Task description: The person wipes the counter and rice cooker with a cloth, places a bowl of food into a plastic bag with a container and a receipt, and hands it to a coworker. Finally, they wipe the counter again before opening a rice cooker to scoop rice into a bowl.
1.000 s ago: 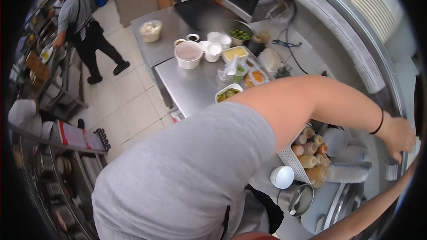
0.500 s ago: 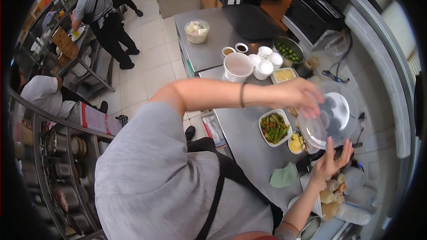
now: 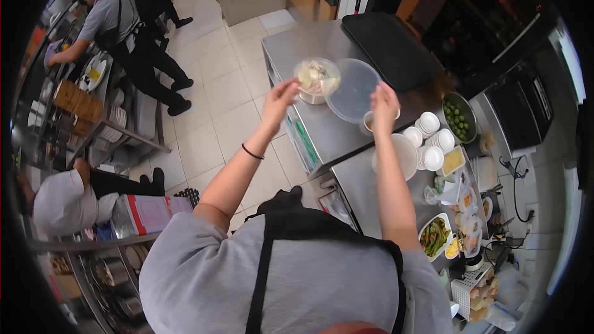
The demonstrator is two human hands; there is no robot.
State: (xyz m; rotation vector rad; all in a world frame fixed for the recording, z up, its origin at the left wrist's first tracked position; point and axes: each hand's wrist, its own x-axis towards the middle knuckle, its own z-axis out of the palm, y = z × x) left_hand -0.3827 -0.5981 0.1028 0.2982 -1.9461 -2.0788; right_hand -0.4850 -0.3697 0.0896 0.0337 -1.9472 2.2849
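Observation:
My left hand [image 3: 280, 100] is at the left rim of a clear round tub [image 3: 314, 77] of pale food on the steel counter. Its fingers are closed on that rim. In my right hand [image 3: 385, 100] is a clear round lid [image 3: 352, 91], pinched at its right edge. The lid is tilted, and its left edge overlaps the tub's right side; whether they touch I cannot tell. Under my right wrist are small sauce cups [image 3: 369, 121], partly hidden. A larger lidded tub [image 3: 398, 157] stands beside my right forearm.
A black tray [image 3: 390, 49] lies behind the lid. To the right are stacked white cups [image 3: 433, 158], a bowl of green fruit [image 3: 458, 117] and a dish of green vegetables [image 3: 435, 236]. Co-workers [image 3: 117, 31] stand at the left shelves; another person [image 3: 65, 201] is lower left.
My view and both hands have shifted toward the food tub. My left hand now grips its rim, and my right hand holds the lid beside it. The co-worker's arm reaches further left.

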